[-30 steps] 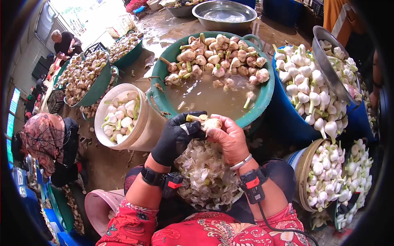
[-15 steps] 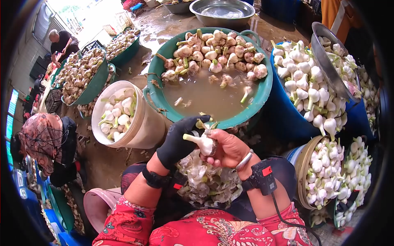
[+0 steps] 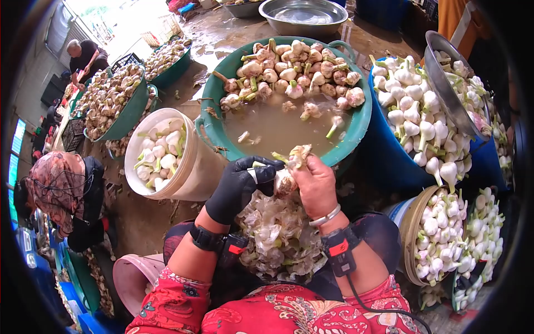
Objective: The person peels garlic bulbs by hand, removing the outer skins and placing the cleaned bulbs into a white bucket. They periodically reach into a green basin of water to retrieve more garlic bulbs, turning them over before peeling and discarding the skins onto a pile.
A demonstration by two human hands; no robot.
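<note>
In a black glove, my left hand (image 3: 236, 186) is closed around a garlic bulb (image 3: 285, 183), with a bit of pale green stem showing by the fingers. My bare right hand (image 3: 317, 186) pinches loose garlic skin (image 3: 300, 155) at the top of the same bulb. Part of the bulb is hidden behind the glove. Under both hands, at my lap, lies a heap of garlic peels (image 3: 281, 236). Just beyond them is a green basin (image 3: 362, 131) holding muddy water and unpeeled garlic (image 3: 295, 64).
A white bucket (image 3: 192, 183) of peeled garlic stands at left. To the right are a blue barrel (image 3: 386, 156) and a cream bucket (image 3: 410, 239), both full of peeled garlic. A metal bowl (image 3: 303, 25) sits behind the basin. Another person (image 3: 61, 183) bends at far left.
My hands have turned the bulb and moved it slightly. The clean white stem that pointed left is now mostly covered by the glove, and skin stands up at the right fingers.
</note>
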